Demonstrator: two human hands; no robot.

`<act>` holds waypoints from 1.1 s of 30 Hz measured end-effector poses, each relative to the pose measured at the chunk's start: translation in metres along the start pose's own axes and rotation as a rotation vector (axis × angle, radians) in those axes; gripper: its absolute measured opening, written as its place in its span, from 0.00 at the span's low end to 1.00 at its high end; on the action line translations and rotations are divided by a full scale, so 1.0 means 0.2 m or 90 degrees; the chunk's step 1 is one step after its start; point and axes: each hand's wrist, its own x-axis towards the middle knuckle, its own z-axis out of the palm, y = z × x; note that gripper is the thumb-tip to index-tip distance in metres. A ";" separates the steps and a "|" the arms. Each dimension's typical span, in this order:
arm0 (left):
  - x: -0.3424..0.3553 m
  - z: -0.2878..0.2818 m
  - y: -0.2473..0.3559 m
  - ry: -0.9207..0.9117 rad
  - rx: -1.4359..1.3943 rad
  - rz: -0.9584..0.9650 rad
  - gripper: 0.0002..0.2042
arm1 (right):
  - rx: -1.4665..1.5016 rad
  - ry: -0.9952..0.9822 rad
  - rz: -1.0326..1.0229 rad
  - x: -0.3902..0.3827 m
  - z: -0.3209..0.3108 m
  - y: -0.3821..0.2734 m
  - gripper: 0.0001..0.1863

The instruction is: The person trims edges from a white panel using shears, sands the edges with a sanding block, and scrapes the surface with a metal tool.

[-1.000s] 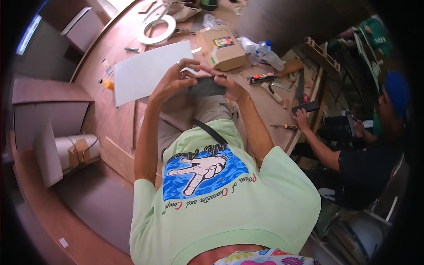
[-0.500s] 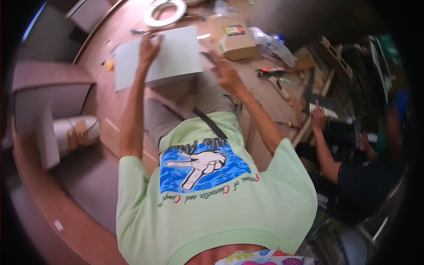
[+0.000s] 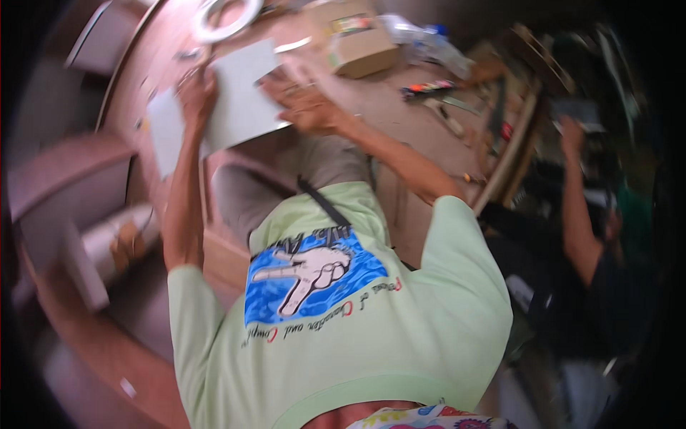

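Observation:
A flat white board [image 3: 246,96] lies over the work surface in front of my knees. Its left part [image 3: 166,132] sits at a different angle from the rest; whether it is bent or in two pieces I cannot tell. My left hand [image 3: 198,93], blurred, is closed on the board where these parts meet, its fingers bunched near the far edge. At the board's right edge is my right hand [image 3: 304,105], fingers spread and stretched toward the white surface. No tool shows clearly in it.
Beyond the board are a white roll of tape [image 3: 227,20] and a cardboard box [image 3: 350,39]. Clear plastic [image 3: 429,46], a colourful tube [image 3: 427,89] and scattered tools are to the right. Another person's arm [image 3: 577,207] is at far right. A wrapped white roll [image 3: 121,236] lies left.
The right hand has moved left onto the board's edge and spread its fingers; the dark strip it held no longer shows there. The board's left part now lies at a different angle. The view has shifted.

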 end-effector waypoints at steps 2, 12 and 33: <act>-0.01 -0.05 0.02 -0.055 0.065 -0.075 0.19 | -0.051 -0.019 -0.052 -0.09 -0.07 -0.11 0.35; 0.01 -0.09 0.06 -0.079 0.046 -0.080 0.21 | -0.081 0.081 -0.059 0.49 -0.08 0.27 0.31; -0.05 -0.12 0.08 -0.080 0.062 -0.112 0.21 | -0.020 -0.082 -0.063 -0.17 -0.03 -0.12 0.35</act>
